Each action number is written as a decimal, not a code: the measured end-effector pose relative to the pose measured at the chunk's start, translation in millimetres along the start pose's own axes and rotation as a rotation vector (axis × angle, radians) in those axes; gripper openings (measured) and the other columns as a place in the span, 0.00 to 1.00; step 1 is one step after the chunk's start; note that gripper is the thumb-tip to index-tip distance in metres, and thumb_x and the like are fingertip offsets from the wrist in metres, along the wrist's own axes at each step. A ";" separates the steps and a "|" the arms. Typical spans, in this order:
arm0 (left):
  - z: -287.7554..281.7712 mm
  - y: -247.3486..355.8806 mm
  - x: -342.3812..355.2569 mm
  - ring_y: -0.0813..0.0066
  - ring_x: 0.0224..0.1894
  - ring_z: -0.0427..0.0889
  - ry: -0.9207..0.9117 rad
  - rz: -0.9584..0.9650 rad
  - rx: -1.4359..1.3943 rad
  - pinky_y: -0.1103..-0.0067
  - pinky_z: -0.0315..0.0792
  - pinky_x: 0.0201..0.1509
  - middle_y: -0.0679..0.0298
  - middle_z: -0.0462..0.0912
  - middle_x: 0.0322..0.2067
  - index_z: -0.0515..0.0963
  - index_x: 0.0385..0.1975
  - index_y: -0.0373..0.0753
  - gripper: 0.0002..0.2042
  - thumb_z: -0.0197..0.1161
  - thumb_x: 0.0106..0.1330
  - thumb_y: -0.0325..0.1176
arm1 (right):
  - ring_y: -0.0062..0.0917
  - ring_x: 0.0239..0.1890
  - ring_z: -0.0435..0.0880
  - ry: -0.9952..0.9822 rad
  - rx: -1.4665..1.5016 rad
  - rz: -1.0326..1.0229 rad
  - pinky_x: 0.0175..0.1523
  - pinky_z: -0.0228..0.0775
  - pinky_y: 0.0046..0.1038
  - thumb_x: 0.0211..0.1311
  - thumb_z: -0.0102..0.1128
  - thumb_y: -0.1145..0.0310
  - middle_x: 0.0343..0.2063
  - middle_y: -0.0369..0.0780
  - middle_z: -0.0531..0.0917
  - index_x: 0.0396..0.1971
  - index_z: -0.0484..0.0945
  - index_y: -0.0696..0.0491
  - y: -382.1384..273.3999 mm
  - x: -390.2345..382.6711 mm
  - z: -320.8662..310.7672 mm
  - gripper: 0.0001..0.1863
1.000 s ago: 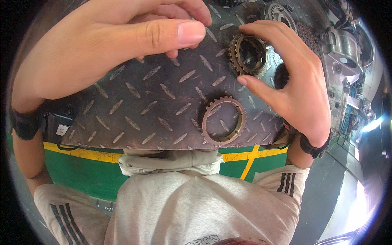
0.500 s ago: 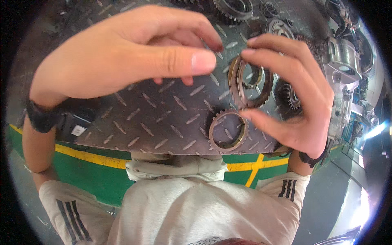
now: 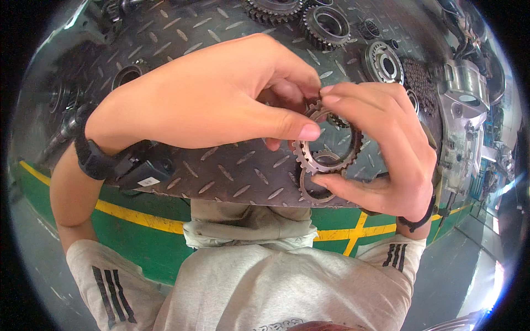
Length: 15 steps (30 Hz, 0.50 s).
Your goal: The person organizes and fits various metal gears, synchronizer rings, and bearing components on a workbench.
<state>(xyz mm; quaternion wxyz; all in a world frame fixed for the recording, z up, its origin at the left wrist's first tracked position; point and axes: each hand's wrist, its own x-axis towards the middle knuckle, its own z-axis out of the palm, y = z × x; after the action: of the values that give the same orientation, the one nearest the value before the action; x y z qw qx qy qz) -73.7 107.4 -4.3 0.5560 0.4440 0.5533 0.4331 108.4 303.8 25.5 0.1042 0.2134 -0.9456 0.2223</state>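
A toothed metal synchronizer ring (image 3: 311,159) is held up above the table, its open middle facing me. My right hand (image 3: 389,143) is closed on it from the right, thumb on the lower edge and fingertips on the upper edge. From the left, my left hand (image 3: 243,105) pinches the ring's left side; its thumb lies against the rim and its other fingers are partly hidden behind. A second toothed ring (image 3: 305,187) lies flat on the table just below, partly covered by the held ring and my right thumb.
The work surface is a dark tread-plate table (image 3: 237,171). Gears (image 3: 326,27) stand at its far side, with a ring-shaped hub (image 3: 383,63) and a chain (image 3: 420,83) at the right. A metal housing (image 3: 466,110) stands beyond. A black box (image 3: 149,172) sits by my left wrist.
My left hand has moved right and come onto the ring. The ring has turned to face me more and sits slightly lower, now overlapping the lying ring. The view has shifted a little.
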 end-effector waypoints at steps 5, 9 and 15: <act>-2.3 3.0 -1.4 0.81 0.42 0.85 0.022 0.012 -0.015 0.80 0.81 0.49 0.64 0.87 0.43 0.80 0.57 0.28 0.15 0.72 0.76 0.27 | 0.47 0.55 0.88 0.057 0.014 0.021 0.58 0.81 0.42 0.43 0.90 0.65 0.56 0.53 0.88 0.59 0.82 0.64 0.5 -0.4 1.4 0.41; -2.1 -0.2 -2.4 0.83 0.39 0.85 0.027 0.020 -0.051 0.81 0.81 0.45 0.64 0.87 0.41 0.79 0.55 0.28 0.14 0.71 0.77 0.28 | 0.47 0.55 0.88 0.034 0.005 -0.002 0.58 0.81 0.41 0.43 0.91 0.62 0.57 0.54 0.87 0.59 0.82 0.63 3.5 -0.3 1.5 0.41; -4.9 -2.2 -5.4 0.82 0.38 0.87 0.025 0.037 -0.141 0.82 0.83 0.42 0.64 0.89 0.41 0.80 0.55 0.28 0.14 0.71 0.77 0.29 | 0.44 0.61 0.86 -0.016 0.200 0.079 0.63 0.79 0.41 0.47 0.90 0.52 0.61 0.56 0.84 0.60 0.82 0.63 12.0 -5.6 -8.1 0.44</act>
<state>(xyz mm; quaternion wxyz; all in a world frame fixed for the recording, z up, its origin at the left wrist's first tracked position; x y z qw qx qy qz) -78.7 101.7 -5.2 0.5709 0.4086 0.5199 0.4867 108.8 319.3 26.4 0.0663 0.1872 -0.9272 0.3176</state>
